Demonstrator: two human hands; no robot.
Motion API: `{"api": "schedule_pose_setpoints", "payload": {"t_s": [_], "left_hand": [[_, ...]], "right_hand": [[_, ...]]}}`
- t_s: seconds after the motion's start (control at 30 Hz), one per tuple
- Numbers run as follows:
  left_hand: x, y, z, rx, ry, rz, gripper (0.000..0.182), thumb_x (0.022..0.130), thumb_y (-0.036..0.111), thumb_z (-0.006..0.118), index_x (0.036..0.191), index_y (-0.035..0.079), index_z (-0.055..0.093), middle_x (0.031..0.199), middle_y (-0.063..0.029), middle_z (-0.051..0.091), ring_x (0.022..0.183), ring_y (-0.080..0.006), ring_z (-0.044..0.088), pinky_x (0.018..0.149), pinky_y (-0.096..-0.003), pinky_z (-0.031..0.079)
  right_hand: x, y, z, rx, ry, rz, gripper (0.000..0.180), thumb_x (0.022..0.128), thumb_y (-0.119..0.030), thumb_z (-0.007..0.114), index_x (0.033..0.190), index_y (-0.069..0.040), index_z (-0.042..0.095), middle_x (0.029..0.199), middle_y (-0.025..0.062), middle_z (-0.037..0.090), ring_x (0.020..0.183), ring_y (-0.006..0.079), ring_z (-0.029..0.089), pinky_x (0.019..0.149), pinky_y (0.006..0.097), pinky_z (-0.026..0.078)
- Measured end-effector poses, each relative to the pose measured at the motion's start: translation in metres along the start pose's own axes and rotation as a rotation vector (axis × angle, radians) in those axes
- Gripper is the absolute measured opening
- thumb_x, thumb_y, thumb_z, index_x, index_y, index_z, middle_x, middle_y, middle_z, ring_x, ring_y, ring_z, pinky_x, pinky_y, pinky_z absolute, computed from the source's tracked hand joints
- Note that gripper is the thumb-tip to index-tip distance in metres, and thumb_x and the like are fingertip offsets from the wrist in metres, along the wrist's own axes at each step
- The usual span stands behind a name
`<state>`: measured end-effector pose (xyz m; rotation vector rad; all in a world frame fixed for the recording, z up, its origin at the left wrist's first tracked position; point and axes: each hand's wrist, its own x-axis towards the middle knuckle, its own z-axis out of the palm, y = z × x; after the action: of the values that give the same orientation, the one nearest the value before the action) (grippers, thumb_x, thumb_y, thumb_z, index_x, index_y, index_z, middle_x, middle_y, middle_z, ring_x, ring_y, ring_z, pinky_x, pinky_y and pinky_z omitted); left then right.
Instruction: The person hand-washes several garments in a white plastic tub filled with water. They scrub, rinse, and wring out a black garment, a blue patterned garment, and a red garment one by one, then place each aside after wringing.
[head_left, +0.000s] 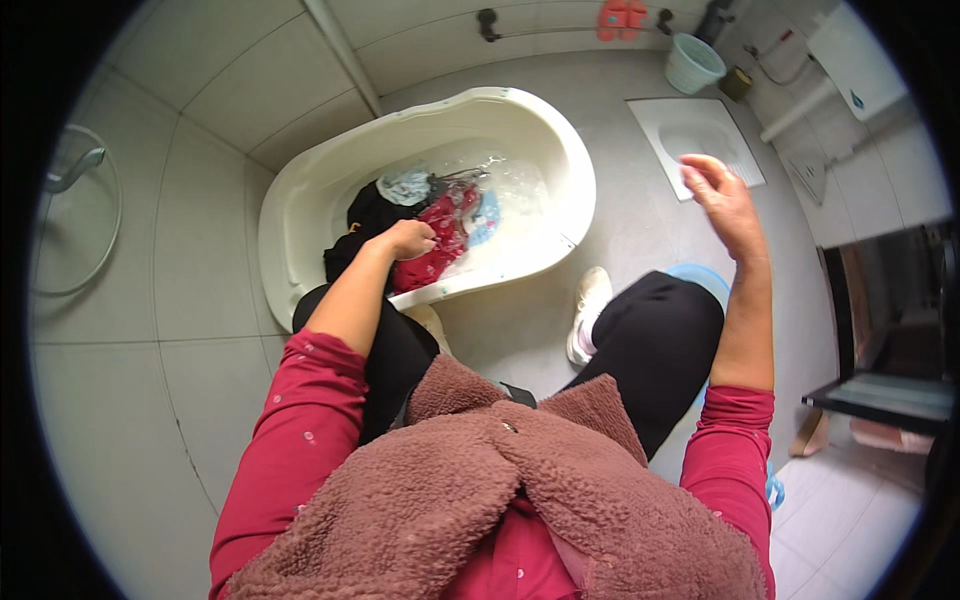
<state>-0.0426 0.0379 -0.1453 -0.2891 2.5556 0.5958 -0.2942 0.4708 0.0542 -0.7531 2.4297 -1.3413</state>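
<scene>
A white plastic bathtub (562, 142) holds shallow, sudsy water and wet clothes. My left hand (409, 238), its fingers curled, is over the red patterned cloth (439, 259) near the tub's front side; whether it grips the cloth cannot be told. Black clothing (367, 214) lies to the left of the red cloth, with a light blue bunched cloth (405, 186) on top and a blue printed piece (484, 219) to the right in the water. My right hand (718, 196) is raised over the floor to the right of the tub, fingers bent and apart, holding nothing.
A squat toilet (645, 116) is set in the floor beyond my right hand. Past it stand a pale green bucket (694, 66) and a small container (736, 84). A blue basin (709, 277) is partly behind my right knee. A hose (118, 202) hangs on the left wall.
</scene>
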Motion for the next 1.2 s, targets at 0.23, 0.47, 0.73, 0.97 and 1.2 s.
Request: {"api": "schedule_pose_setpoints", "payload": {"t_s": [0.23,0.47,0.73,0.97,1.2], "left_hand": [[0.039,-0.038,0.014,-0.059,-0.022,-0.132,0.034,0.084,0.030,0.058,0.104,0.006,0.070,0.103,-0.0212,0.069,0.102,-0.0382,0.065,0.089,-0.0426,0.052],[0.091,-0.073,0.035,-0.244,0.063,-0.432,0.057,0.085,0.029,0.062,0.139,0.011,0.056,0.157,-0.0153,0.033,0.142,-0.0354,0.036,0.117,-0.0406,0.032],[0.174,-0.127,0.070,-0.530,0.386,-0.572,0.066,0.083,0.033,0.066,0.146,0.027,0.048,0.164,-0.0180,0.008,0.144,-0.0424,0.030,0.115,-0.0434,0.033],[0.224,-0.154,0.090,-0.642,0.566,-0.501,0.034,0.095,0.028,0.056,0.124,0.012,0.064,0.134,-0.0154,0.058,0.123,-0.0338,0.055,0.102,-0.0415,0.044],[0.254,0.001,0.055,-1.356,0.468,-0.053,0.030,0.101,0.029,0.052,0.111,0.010,0.073,0.106,-0.0028,0.070,0.096,-0.0136,0.060,0.089,-0.0315,0.047]], "right_hand": [[0.040,-0.055,0.137,-0.259,-0.538,-0.298,0.027,0.090,-0.020,0.070,0.112,-0.005,0.066,0.103,0.0166,0.070,0.092,0.0287,0.070,0.083,0.0371,0.055],[0.065,-0.031,0.147,-0.385,-0.695,-0.247,0.031,0.091,-0.023,0.066,0.113,-0.002,0.066,0.107,0.0192,0.068,0.099,0.0364,0.066,0.087,0.0424,0.052],[0.067,-0.035,0.158,-0.417,-0.855,-0.205,0.032,0.091,-0.025,0.067,0.116,-0.005,0.063,0.111,0.0189,0.066,0.104,0.0381,0.063,0.089,0.0431,0.051],[0.071,-0.025,0.156,-0.469,-0.890,-0.094,0.034,0.094,-0.024,0.065,0.122,-0.006,0.061,0.116,0.0177,0.064,0.105,0.0372,0.062,0.089,0.0425,0.051],[0.073,-0.028,0.160,-0.417,-0.902,-0.144,0.034,0.094,-0.024,0.065,0.123,-0.008,0.061,0.116,0.0168,0.063,0.105,0.0371,0.062,0.090,0.0418,0.051]]}}
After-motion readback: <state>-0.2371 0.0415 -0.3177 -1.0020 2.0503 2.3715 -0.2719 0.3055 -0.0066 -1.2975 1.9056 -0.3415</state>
